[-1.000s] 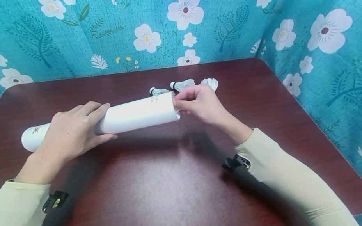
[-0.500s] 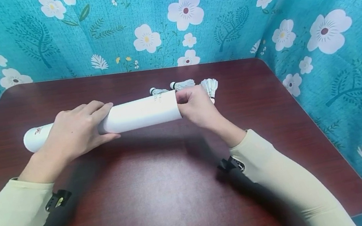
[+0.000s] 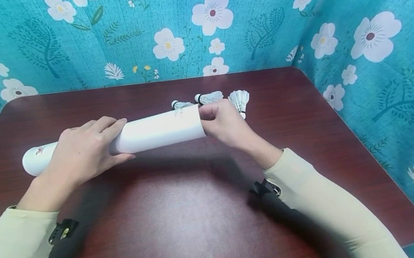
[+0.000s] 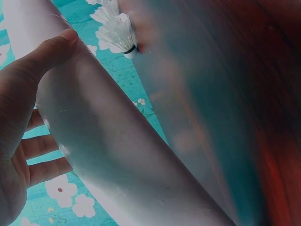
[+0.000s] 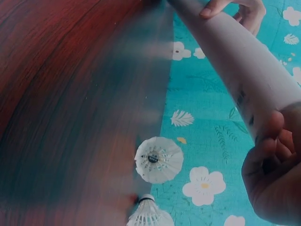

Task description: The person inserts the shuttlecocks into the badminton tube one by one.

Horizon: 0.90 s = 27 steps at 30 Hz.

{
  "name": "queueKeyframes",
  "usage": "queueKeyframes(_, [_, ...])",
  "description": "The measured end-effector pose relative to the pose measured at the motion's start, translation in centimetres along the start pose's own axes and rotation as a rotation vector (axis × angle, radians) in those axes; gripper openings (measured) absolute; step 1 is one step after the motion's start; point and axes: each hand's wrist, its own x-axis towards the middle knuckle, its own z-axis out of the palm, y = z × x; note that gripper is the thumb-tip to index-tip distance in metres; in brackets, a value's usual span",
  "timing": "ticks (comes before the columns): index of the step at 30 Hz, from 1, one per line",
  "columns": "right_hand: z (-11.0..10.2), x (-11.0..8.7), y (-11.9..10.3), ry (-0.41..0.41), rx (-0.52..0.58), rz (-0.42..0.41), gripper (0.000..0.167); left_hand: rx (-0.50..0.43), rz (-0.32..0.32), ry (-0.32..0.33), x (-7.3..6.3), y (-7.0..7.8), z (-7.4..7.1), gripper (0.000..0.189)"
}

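My left hand [image 3: 86, 150] grips a long white shuttlecock tube [image 3: 158, 131] round its middle, holding it nearly level above the table. In the left wrist view the thumb lies over the tube [image 4: 108, 122] and the other fingers reach behind it. At the tube's right end, my right hand [image 3: 226, 123] has its fingertips at and inside the mouth; whatever they hold there is hidden. The right wrist view shows the fingers of the right hand [image 5: 277, 174] bent beside the rim. Behind the tube lie white feather shuttlecocks: one partly covered [image 3: 181, 104], a second [image 3: 209, 97], and a third [image 3: 240, 100] beyond the right hand.
A dark red-brown wooden table [image 3: 189, 222] lies under both hands. Its back edge meets a turquoise flowered curtain [image 3: 157, 19], which also hangs along the right side. Dark wrist straps [image 3: 267, 188] sit at the pale sleeves.
The right fingers have moved left into the tube's mouth, from pinching at its rim. The rightmost shuttlecock shows more fully now. The tube has shifted slightly to and fro in the left hand's grip.
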Motion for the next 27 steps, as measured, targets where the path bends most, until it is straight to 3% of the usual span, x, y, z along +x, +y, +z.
queueKeyframes(5, [-1.0, -0.3, 0.7, -0.007, 0.074, 0.039, 0.013, 0.000, -0.021, -0.005, -0.6, -0.5, -0.2, 0.083])
queueKeyframes(14, [-3.6, -0.2, 3.3, 0.101, 0.129, 0.019, 0.017, 0.005, -0.050, -0.032, -1.2, -0.9, -0.4, 0.085])
queueKeyframes(21, [-6.0, 0.7, 6.2, 0.167, 0.125, 0.125, 0.019, 0.005, -0.050, -0.032, -1.0, -1.1, -0.4, 0.085])
queueKeyframes(27, [-7.8, 1.3, 8.6, 0.205, 0.056, 0.201, 0.028, -0.001, -0.053, -0.044, -0.9, -1.3, -0.4, 0.084])
